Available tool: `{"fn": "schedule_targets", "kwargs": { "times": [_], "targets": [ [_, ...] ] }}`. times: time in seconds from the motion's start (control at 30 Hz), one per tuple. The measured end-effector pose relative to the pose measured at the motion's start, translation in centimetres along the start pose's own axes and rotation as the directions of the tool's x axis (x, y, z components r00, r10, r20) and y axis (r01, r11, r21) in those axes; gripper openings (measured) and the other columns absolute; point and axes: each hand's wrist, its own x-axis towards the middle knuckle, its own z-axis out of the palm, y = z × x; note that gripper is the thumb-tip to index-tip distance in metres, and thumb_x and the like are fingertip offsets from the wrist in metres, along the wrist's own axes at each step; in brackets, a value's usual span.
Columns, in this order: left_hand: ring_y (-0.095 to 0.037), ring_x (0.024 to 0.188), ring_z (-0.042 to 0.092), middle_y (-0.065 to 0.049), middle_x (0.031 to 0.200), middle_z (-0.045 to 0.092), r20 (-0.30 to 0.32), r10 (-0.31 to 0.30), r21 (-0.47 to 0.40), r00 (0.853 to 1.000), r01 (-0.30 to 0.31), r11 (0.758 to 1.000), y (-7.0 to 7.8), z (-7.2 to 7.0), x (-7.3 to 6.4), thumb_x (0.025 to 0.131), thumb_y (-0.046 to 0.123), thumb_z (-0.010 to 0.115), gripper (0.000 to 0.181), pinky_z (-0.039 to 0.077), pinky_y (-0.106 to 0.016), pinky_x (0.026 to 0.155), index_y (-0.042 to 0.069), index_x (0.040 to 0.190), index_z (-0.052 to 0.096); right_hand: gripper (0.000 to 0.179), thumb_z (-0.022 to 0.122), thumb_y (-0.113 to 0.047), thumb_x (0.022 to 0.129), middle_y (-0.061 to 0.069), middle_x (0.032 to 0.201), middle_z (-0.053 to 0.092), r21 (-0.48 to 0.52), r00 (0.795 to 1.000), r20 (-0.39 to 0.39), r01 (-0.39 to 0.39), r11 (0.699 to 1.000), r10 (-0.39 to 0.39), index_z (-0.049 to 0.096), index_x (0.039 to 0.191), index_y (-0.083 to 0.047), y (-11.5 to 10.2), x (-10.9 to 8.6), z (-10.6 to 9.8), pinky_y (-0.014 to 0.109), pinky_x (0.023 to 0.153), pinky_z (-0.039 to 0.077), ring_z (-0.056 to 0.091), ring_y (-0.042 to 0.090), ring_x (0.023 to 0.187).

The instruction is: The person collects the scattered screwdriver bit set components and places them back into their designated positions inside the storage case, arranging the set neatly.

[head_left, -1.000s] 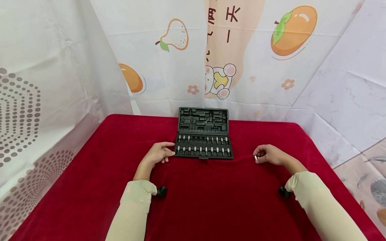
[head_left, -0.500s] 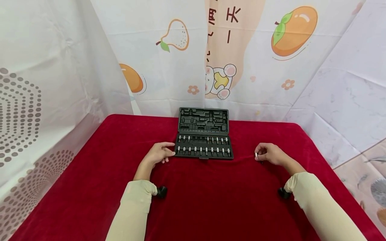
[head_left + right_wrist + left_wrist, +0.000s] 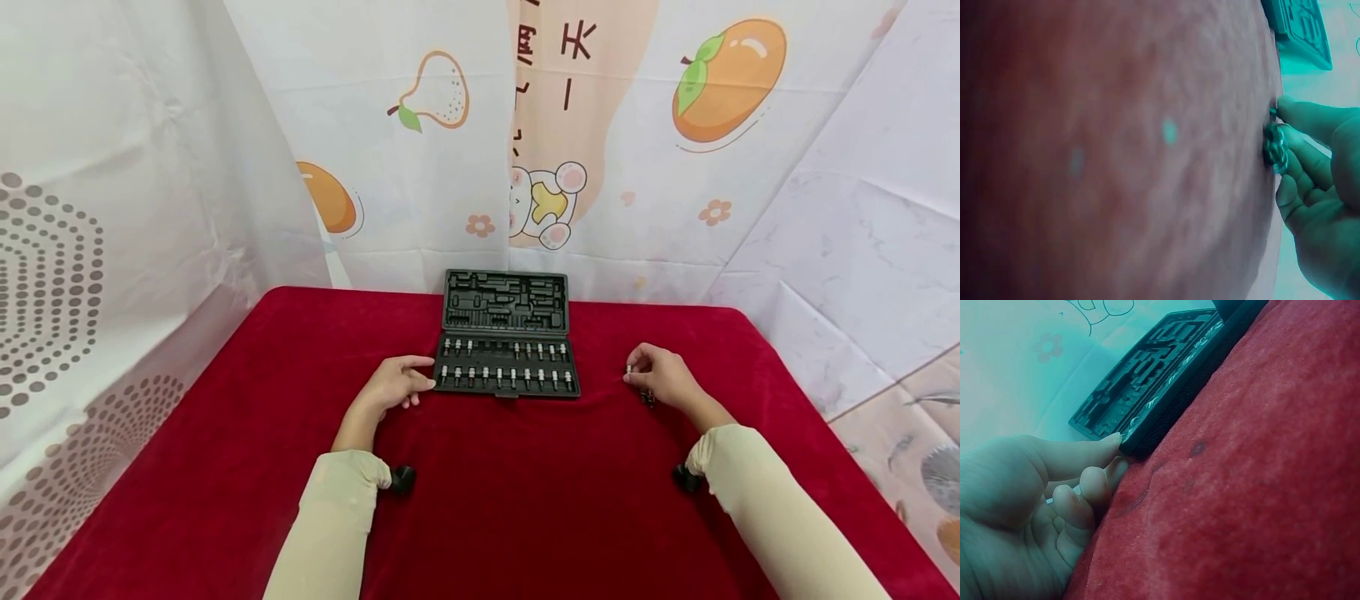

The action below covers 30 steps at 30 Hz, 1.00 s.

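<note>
An open black plastic case [image 3: 507, 362] stands at the back middle of the red-covered table. Silver bit sockets [image 3: 513, 374] with dark tips fill two rows in its tray, with a gap in the middle of the back row. The thumb and index finger of my left hand [image 3: 392, 382] rest against the case's left side; in the left wrist view the thumb touches the front corner. To the right of the case, my right hand [image 3: 663, 375] pinches a small silver bit socket [image 3: 628, 369] low over the cloth. Beside it lies a dark, shiny cluster of small parts [image 3: 647, 398].
Red velvet cloth [image 3: 540, 500] covers the whole table. Behind the case hangs a white curtain [image 3: 450, 200] with fruit prints, and more pale sheets close off both sides. The case's moulded lid [image 3: 506, 302] leans back near the curtain.
My right hand has shifted slightly back and to the left with the bit socket, uncovering the cluster of small parts on the cloth. My left hand and the case have stayed put.
</note>
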Motion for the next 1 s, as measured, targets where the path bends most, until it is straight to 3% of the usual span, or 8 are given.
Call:
{"fn": "schedule_targets", "kwargs": {
  "times": [0.4,1.0],
  "targets": [
    [-0.014,0.052,0.055,-0.012,0.094,0.07,0.002,0.01,0.0,1.0,-0.01,1.0,0.5,0.0,-0.2,0.089,0.005,0.07,0.047,0.044,-0.023,0.047,0.002,0.134,0.057,0.014,0.074,-0.009,0.086,0.007,0.087,0.066,-0.009,0.998,-0.018,-0.068,0.998,0.068,0.061,0.092,-0.007,-1.2,1.3,0.6,0.035,0.066,0.047,0.06,0.024,0.08],
    [-0.014,0.052,0.054,-0.011,0.092,0.07,-0.002,0.017,-0.014,1.0,-0.017,1.0,0.4,0.0,-0.5,0.088,0.005,0.07,0.046,0.043,-0.023,0.046,0.001,0.133,0.058,0.013,0.073,-0.008,0.087,0.009,0.088,0.068,0.021,0.996,-0.081,-0.035,0.999,0.037,0.065,0.097,-0.005,-4.2,3.4,2.0,0.039,0.073,0.047,0.062,0.026,0.085]
  ]
}}
